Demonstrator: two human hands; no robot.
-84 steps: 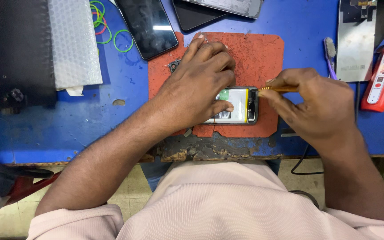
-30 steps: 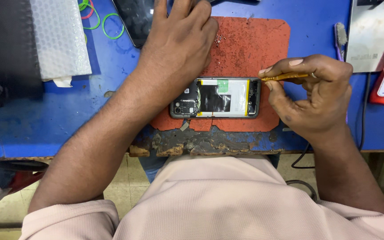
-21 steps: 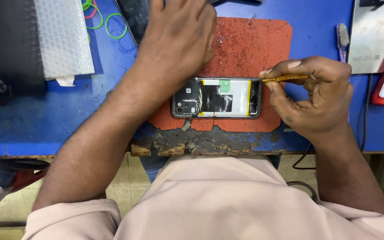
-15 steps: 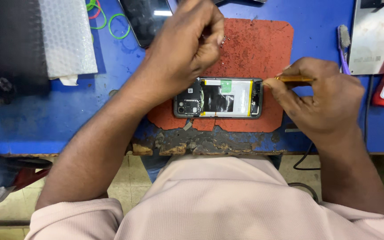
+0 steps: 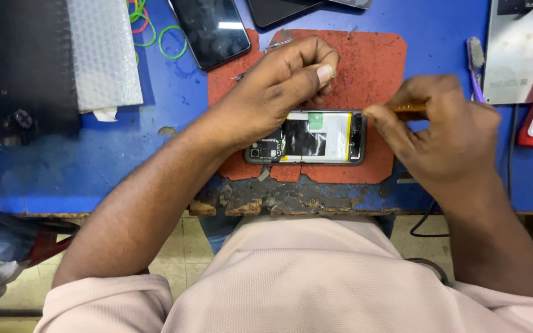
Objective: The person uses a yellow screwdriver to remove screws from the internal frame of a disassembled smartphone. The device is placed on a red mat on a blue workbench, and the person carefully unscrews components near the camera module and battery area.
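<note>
Blue workbench (image 5: 81, 166), worn front edge; on it red mat (image 5: 377, 68), bubble-wrap sheet (image 5: 103, 52), green rubber bands (image 5: 171, 40), dark phone (image 5: 212, 28).

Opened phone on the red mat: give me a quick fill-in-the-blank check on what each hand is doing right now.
1. The opened phone lies on a ____ mat.
2. The right hand holds an orange-handled tool at the phone's ____ end.
3. The left hand is above the phone with fingers ____.
4. The green rubber bands lie on the ____ bench.

Missing words: red; right; curled; blue
</note>
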